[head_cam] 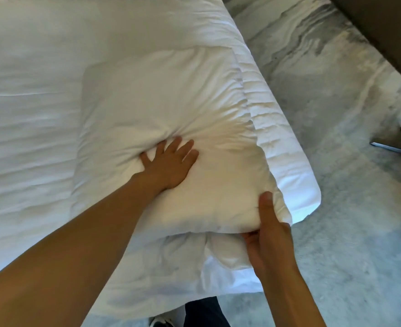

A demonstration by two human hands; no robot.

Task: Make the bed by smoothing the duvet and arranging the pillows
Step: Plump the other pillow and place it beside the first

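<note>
A white pillow (166, 97) lies on the white duvet (29, 102) near the bed's right edge. My left hand (171, 164) presses flat into the pillow's middle with fingers spread, denting the fabric. My right hand (269, 232) grips the pillow's near right corner, thumb on top and fingers curled under it. A second white layer, pillow or folded bedding (289, 161), shows beneath along the right edge.
Grey and white mottled carpet (336, 114) runs along the bed's right side. A dark piece of furniture (383, 24) stands at the top right, and a metal leg (393, 151) shows at the right edge. My dark trouser leg and shoe (202, 312) are at the bottom.
</note>
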